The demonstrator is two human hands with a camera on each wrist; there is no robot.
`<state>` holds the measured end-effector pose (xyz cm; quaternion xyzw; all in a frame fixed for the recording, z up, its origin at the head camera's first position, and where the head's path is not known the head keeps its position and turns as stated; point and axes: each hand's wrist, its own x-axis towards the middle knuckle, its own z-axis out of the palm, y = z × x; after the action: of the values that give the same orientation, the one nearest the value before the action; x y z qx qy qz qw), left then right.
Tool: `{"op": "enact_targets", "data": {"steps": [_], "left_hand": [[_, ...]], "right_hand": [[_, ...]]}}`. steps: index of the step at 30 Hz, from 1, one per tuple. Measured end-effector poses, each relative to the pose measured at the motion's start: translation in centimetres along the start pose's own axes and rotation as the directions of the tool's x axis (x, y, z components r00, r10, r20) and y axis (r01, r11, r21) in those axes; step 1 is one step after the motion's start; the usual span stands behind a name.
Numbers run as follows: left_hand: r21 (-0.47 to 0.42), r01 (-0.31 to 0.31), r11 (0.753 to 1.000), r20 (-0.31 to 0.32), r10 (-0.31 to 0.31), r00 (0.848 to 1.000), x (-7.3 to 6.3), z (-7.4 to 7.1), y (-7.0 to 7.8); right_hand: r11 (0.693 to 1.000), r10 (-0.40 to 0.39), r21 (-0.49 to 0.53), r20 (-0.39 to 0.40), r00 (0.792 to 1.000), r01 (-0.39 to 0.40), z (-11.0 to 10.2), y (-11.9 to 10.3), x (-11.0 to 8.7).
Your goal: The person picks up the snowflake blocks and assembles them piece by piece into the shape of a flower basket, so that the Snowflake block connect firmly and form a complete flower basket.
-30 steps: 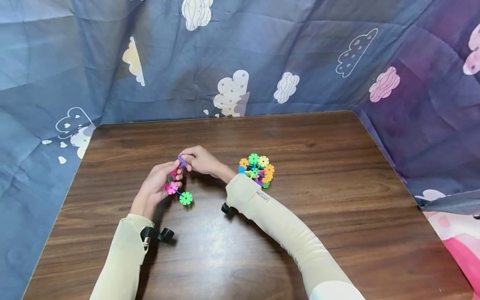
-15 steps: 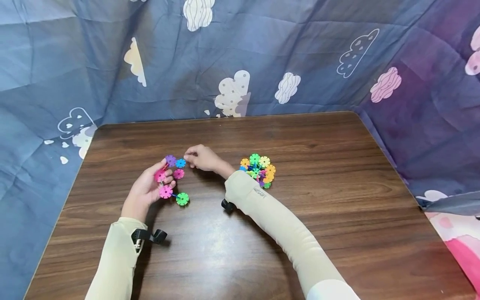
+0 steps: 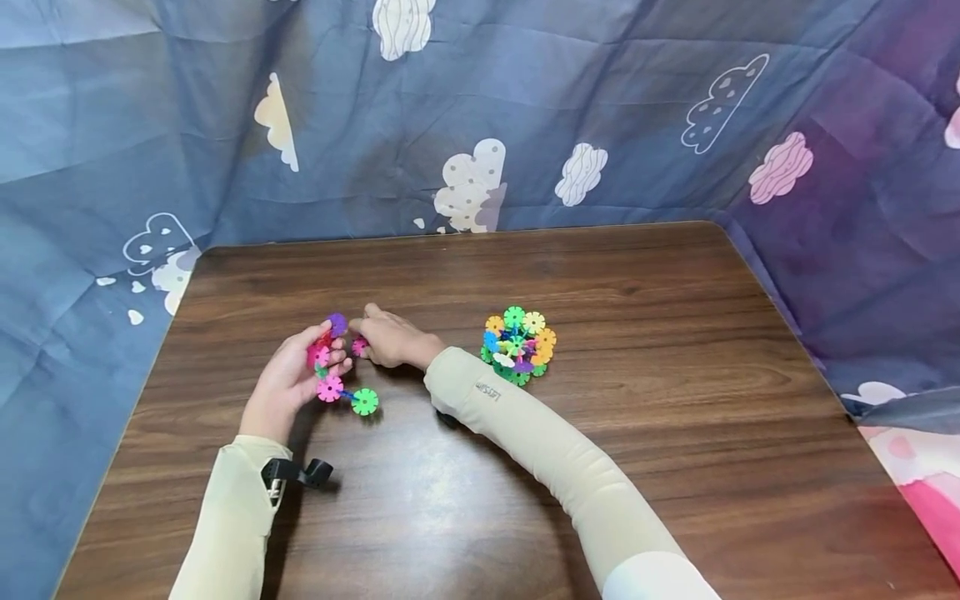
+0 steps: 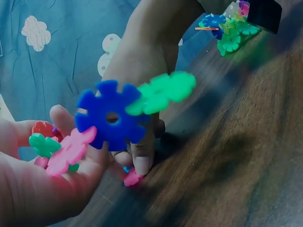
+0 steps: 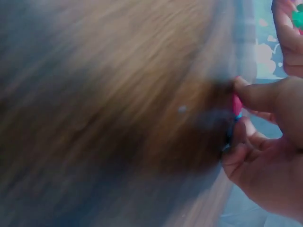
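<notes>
In the head view my left hand [image 3: 276, 390] holds a chain of notched plastic discs. A purple disc [image 3: 337, 324] tops it, with red and pink discs among the fingers, and a green disc [image 3: 365, 402] sticks out at the lower end. The left wrist view shows a dark blue disc [image 4: 92, 120] joining that green disc to a pink one [image 4: 68, 153]. My right hand [image 3: 397, 340] is low over the table, pinching a separate pink disc [image 5: 237, 105] with a bit of blue beside it. My fingers hide most of that blue part.
A round cluster of joined multicoloured discs [image 3: 516, 344] sits on the wooden table [image 3: 637, 375], right of my right hand. A dark blue patterned cloth [image 3: 337, 167] hangs behind the table. Black wrist mounts [image 3: 300, 473] stick out from my sleeves.
My hands have parted, the left shifting slightly left with its chain. The right hand let go of the purple disc, then came down onto the pink and blue discs lying beside the chain.
</notes>
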<state>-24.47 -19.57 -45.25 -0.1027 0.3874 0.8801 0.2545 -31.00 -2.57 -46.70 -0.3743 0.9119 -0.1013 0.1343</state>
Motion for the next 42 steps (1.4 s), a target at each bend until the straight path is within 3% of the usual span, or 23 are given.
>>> {"op": "enact_targets", "data": {"steps": [4, 7, 9, 13, 16, 20, 22, 29, 38, 42], "left_hand": [[0.024, -0.019, 1.000, -0.046, 0.021, 0.999, 0.0, 0.3, 0.0], [0.059, -0.024, 0.998, -0.073, 0.029, 0.997, 0.0, 0.4, -0.1], [0.082, -0.023, 0.996, -0.084, 0.030, 0.996, 0.0, 0.4, -0.2], [0.110, -0.031, 0.993, -0.092, 0.041, 0.995, 0.2, 0.5, -0.4], [0.094, -0.034, 0.995, -0.086, 0.042, 0.995, 0.5, 0.5, -0.5], [0.073, -0.042, 0.996, -0.067, 0.047, 0.997, 0.7, 0.8, -0.6], [0.076, -0.045, 0.996, -0.058, 0.049, 0.997, 0.7, 0.9, -0.6], [0.065, -0.045, 0.997, -0.047, 0.048, 0.998, 0.7, 1.0, -0.7], [0.099, -0.020, 0.995, -0.119, 0.032, 0.992, 0.7, 1.0, -0.7], [0.149, -0.013, 0.989, -0.112, 0.030, 0.993, 0.8, 0.9, -0.7]], "right_hand": [[0.997, 0.007, 0.078, 0.000, 1.000, -0.007, -0.5, 0.1, -0.1], [0.971, 0.016, 0.240, -0.030, 0.999, -0.008, -0.9, 0.8, -0.3], [0.915, 0.048, 0.404, -0.063, 0.997, -0.018, -1.4, 1.5, -0.5], [0.761, 0.117, 0.648, -0.184, 0.976, 0.031, -2.1, 2.6, -0.8], [0.681, 0.124, 0.727, -0.237, 0.964, 0.091, -2.4, 3.1, -1.2], [0.599, 0.109, 0.794, -0.211, 0.971, 0.106, -2.5, 2.9, -1.6], [0.607, 0.102, 0.788, -0.206, 0.973, 0.103, -2.4, 2.8, -1.7], [0.731, 0.061, 0.674, -0.221, 0.973, 0.107, -2.4, 2.5, -2.0], [0.770, 0.048, 0.632, -0.193, 0.980, 0.087, -1.9, 1.9, -2.2], [0.793, 0.015, 0.600, -0.195, 0.981, 0.107, -1.7, 2.1, -2.2]]}}
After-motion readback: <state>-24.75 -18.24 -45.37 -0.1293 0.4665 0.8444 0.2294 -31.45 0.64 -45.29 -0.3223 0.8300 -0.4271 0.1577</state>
